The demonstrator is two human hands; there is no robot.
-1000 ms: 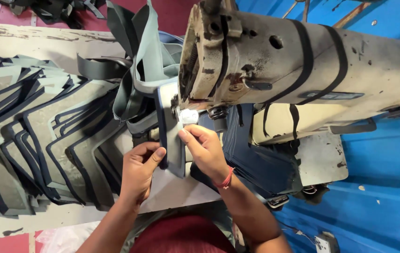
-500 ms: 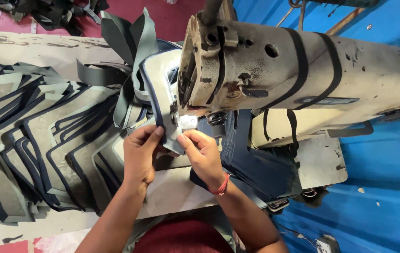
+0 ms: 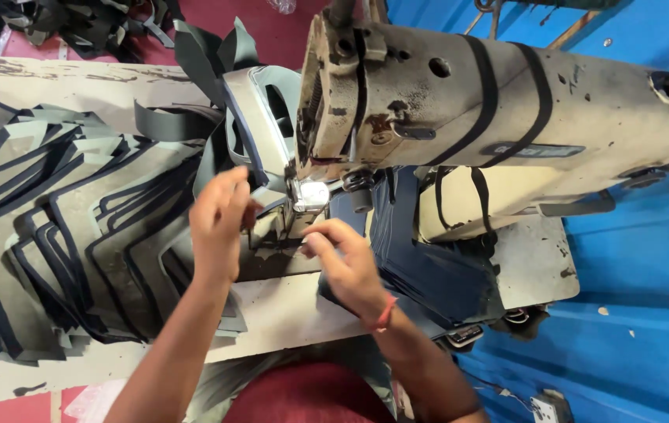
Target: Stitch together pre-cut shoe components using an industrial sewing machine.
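Grey-green fabric with dark edging fills the left of the table (image 3: 287, 313): a fanned stack of cut pieces (image 3: 60, 243) lies spread in overlapping layers, well apart from the blue wall on the right. At the middle stands a worn cream sewing machine (image 3: 507, 110), its head stained and wrapped by dark straps. A shaped fabric piece (image 3: 260, 125) of the same grey-green, bound in dark tape, rises up against the left face of the machine head and runs down to the metal presser foot (image 3: 309, 196).

The left hand (image 3: 217, 227) is lifted just beside this piece, its fingers curled together near the dark edge; motion blur hides whether they pinch the cloth. The right hand (image 3: 346, 266) lies lower, just under the presser foot, with the forefinger and thumb stretched forward and slightly apart, the tips near the fabric at the needle; I cannot tell whether they touch it. An orange band (image 3: 385, 313) circles the right wrist. A pile of dark navy cloth (image 3: 421, 258) sits under the machine arm, just beyond the right hand.
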